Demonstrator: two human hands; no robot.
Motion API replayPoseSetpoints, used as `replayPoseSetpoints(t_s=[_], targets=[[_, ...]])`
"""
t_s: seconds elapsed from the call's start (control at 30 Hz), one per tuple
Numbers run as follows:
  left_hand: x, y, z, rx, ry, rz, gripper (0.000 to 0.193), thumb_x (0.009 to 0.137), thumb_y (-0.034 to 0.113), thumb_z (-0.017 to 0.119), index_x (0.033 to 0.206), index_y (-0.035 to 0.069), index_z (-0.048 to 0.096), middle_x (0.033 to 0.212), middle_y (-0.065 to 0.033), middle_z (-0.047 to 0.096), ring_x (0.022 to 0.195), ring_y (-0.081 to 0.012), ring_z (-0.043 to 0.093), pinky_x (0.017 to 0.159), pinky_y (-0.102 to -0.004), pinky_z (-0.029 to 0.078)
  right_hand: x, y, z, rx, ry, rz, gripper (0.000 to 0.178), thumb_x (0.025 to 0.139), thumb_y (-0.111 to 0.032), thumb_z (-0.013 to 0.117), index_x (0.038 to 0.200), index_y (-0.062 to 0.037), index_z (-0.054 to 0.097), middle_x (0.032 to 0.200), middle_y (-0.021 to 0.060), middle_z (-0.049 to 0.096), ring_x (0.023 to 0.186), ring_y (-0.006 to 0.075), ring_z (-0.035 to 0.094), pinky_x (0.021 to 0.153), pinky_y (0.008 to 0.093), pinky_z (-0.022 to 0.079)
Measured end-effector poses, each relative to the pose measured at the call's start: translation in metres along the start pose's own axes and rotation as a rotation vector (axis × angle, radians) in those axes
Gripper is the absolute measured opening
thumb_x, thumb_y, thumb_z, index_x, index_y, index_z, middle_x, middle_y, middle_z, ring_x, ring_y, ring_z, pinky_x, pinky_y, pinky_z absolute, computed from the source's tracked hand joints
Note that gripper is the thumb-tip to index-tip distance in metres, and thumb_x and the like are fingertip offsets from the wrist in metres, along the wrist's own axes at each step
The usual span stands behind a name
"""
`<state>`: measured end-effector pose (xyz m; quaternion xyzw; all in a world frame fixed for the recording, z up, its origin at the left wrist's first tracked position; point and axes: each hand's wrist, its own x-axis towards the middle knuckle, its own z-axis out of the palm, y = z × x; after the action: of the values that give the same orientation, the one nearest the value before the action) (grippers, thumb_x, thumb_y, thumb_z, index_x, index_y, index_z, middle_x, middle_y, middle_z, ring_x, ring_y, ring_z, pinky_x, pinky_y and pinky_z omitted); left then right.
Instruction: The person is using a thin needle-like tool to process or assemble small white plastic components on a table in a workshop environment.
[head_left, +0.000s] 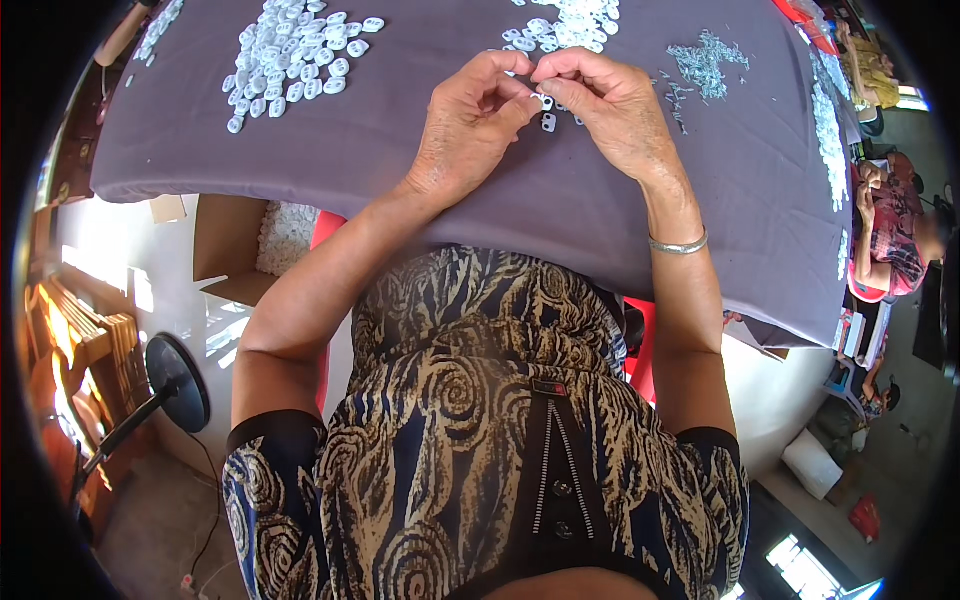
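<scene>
Both hands meet over the cloth-covered table point(300, 160), fingertips close together. My left hand point(468, 130) pinches a small white plastic piece point(543, 101) with holes in it. The thumb and forefinger of my right hand point(618, 118) are closed at the same piece; whether they also hold a tiny part is hidden. Just below the fingertips lies another white two-holed piece point(548, 123) on the cloth. Beyond my hands is a heap of white pieces point(580, 22). A scatter of small metallic pins or screws point(708, 65) lies to the right of my right hand.
A larger pile of white oval pieces point(290, 60) spreads at the left. More white pieces point(828, 130) line the table's right edge. Below the left table edge stands a cardboard box point(225, 240) with white pieces inside. Another person point(895, 230) sits off to the right.
</scene>
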<state>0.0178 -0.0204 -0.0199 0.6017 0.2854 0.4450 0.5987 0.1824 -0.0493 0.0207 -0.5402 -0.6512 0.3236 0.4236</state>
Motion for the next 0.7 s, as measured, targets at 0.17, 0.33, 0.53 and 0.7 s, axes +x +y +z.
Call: replayPoseSetpoints(t_s=[0.17,0.33,0.53,0.7], targets=[[-0.0005,0.0018,0.0004,0.002,0.001,-0.002,0.025,0.085,0.002,0.062,0.109,0.004,0.055,0.078,0.0007,0.059,0.067,-0.0038,0.052,0.057,-0.0201,0.046,0.0002,0.0017,-0.0023,0.015,-0.044,0.015,0.009,0.087,-0.009,0.062,0.093,-0.0038,0.066,0.08,-0.0035,0.062,0.073,0.0037,0.052,0.066,0.02,0.044],[-0.0002,0.0007,-0.0003,-0.011,-0.011,0.002,0.03,0.083,0.0,0.063,0.112,0.003,0.054,0.079,0.0009,0.059,0.067,-0.0043,0.052,0.058,-0.0192,0.045,0.0001,-0.0003,-0.0061,0.028,-0.065,0.056,0.01,0.089,-0.012,0.062,0.095,-0.0039,0.066,0.083,-0.0044,0.061,0.075,0.0034,0.051,0.067,0.0193,0.042],[0.0001,0.0007,-0.0004,0.002,-0.009,-0.001,0.031,0.083,0.0,0.063,0.113,0.004,0.054,0.08,0.0009,0.059,0.067,-0.0046,0.052,0.058,-0.0196,0.046,-0.0001,-0.0013,-0.0064,-0.001,-0.092,0.084,0.012,0.089,-0.014,0.062,0.093,-0.0036,0.065,0.081,-0.0051,0.059,0.072,0.0034,0.048,0.064,0.0199,0.04],[-0.0007,-0.0003,0.0007,0.005,-0.004,0.022,0.026,0.085,0.0,0.061,0.11,0.003,0.054,0.077,-0.0002,0.06,0.067,-0.0043,0.052,0.059,-0.0197,0.045,-0.0006,-0.0036,-0.0078,-0.064,-0.115,0.055,0.013,0.089,-0.014,0.061,0.094,-0.0023,0.065,0.08,-0.0049,0.059,0.072,0.0038,0.048,0.064,0.0202,0.041]])
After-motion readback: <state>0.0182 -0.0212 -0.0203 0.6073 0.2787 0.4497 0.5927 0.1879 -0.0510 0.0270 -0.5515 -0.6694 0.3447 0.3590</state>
